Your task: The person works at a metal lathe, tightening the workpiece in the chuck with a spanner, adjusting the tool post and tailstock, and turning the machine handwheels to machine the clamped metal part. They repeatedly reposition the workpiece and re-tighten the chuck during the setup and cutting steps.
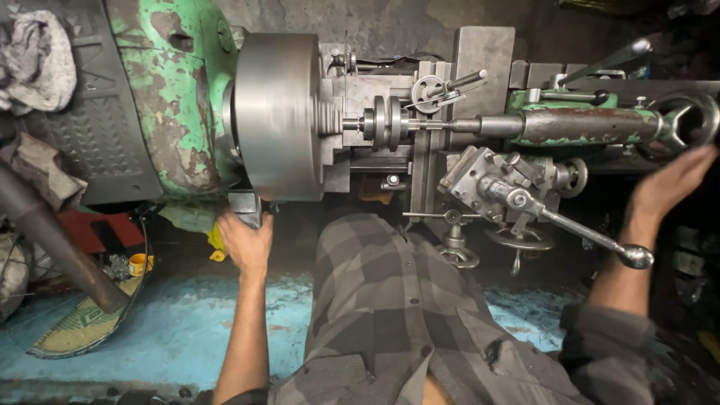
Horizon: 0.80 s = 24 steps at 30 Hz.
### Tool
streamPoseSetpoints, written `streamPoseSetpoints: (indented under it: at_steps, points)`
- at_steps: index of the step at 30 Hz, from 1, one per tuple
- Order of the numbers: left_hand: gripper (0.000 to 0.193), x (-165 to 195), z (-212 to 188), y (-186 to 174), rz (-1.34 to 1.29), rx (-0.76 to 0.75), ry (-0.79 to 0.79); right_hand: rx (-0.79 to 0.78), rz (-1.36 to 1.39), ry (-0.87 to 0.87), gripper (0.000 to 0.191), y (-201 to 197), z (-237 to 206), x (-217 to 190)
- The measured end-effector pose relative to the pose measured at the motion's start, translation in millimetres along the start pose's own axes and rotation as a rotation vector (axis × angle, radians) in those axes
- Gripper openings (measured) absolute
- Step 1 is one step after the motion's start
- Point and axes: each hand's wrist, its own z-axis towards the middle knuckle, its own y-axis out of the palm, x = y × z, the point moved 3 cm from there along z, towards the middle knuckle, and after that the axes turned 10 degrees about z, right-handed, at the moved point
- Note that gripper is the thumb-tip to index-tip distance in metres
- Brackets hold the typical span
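Left hand: left hand (245, 241) is closed in a fist around a dark lever handle (246, 204) just below the chuck, fingers wrapped fully round it.
Right hand: right hand (670, 182) is open, fingers together and stretched flat, palm laid against the rim of the tailstock handwheel (694, 120), far to the right of the chuck; it clamps nothing.
Chuck: big steel chuck (276, 114) looks blurred on its face, so it seems to be spinning; a small stepped workpiece (379, 120) sticks out of it to the right.
Tailstock: rusty quill barrel (577, 124) points at the chuck, its slim tip (431, 124) touching or almost touching the workpiece; I cannot tell which.
Tool post: square tool post (487, 178) with its long ball-ended handle (592, 234) sits below and right of the chuck, apart from both hands.
Step in hand: judged from the 2 hand positions, the tailstock is being fed toward the turning part while the lever by the chuck controls the drive.
Next move calls for: a slow, even turn of the handwheel with the flat palm, and a firm hold on the lever.
Surroundings: green flaking headstock (169, 90) left of the chuck; blue floor (172, 337) below it.
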Motion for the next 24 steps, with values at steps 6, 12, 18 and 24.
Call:
streamPoseSetpoints:
  at_steps: [6,12,18,24]
  points:
    - [0.077,3,0,-2,0.029,0.01,-0.01,-0.347,-0.675,0.072,0.043,43,109,-16]
    - [0.076,13,-2,-5,0.014,0.015,-0.026,-0.636,-1.067,0.384,0.041,91,158,-15]
    - [0.08,15,-2,-3,0.019,0.029,-0.031,-0.652,-1.131,0.419,0.039,106,169,-18]
    - [0.084,11,-4,3,-0.014,0.024,-0.033,-0.18,-0.688,0.119,0.037,65,154,-6]
